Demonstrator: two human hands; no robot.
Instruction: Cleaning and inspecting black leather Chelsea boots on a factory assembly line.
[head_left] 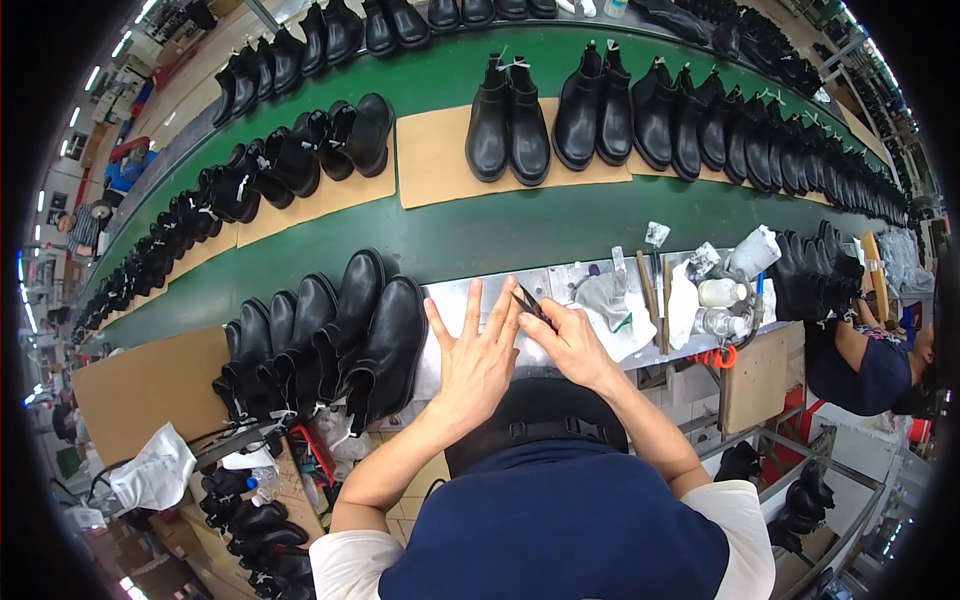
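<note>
My left hand (476, 368) is held palm down over the metal work surface (432, 348), its fingers spread and nothing in it. Beside it, my right hand (577, 348) closes round small dark thread snips (529, 304), whose pointed blades lie at the left index finger. I cannot make out a thread or scrap between the blades. Just left of my left hand, black ankle boots (392, 335) lie in a row with their toes pointing away from me.
Finished-looking black boots (508, 125) stand in pairs on cardboard (430, 160) along the green conveyor (460, 235). White cloths (625, 335), wooden-handled tools (646, 285) and plastic bottles (722, 293) crowd the bench's right. A co-worker (865, 365) sits at the far right.
</note>
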